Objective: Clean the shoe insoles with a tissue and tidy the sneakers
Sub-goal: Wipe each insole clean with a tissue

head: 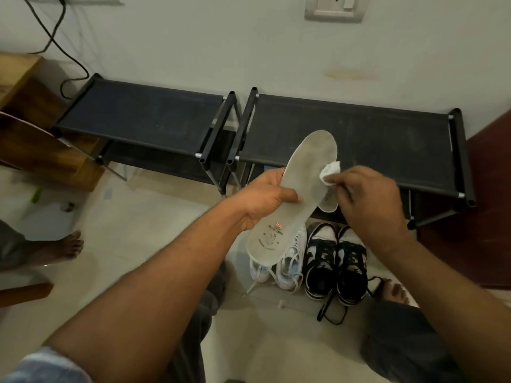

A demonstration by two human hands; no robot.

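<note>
Item one: pale insole [301, 189], held in the air above the sneakers, toe end up toward the wall, printed heel end down, upper face toward me. Left hand [265, 200] grips it at the waist, thumb across the face and fingers curled behind. Item two: crumpled white tissue [330, 172], pinched in the fingertips of the right hand [370, 200] and touching the insole's right edge near the forefoot. Item three: second insole [329, 204], its heel end showing behind the first and under the right hand; I cannot tell which hand carries it. My reading: wiping is under way and the grey forefoot looks the dirtiest part. To do it well I would brace the insole from behind, draw the tissue in long strokes from toe to heel, and turn it to a fresh fold as it soils. Item four: white sneakers [287, 269], side by side on the floor [154, 244], laces loose. Item five: black-and-white sneakers [336, 261], just beside them, one lace trailing. Beyond: two black shoe racks, left [143, 114] and right [354, 134], against the wall [221, 37]; a wall socket [334, 8]; a black cable [55, 37]; a wooden box [33, 128].
</note>
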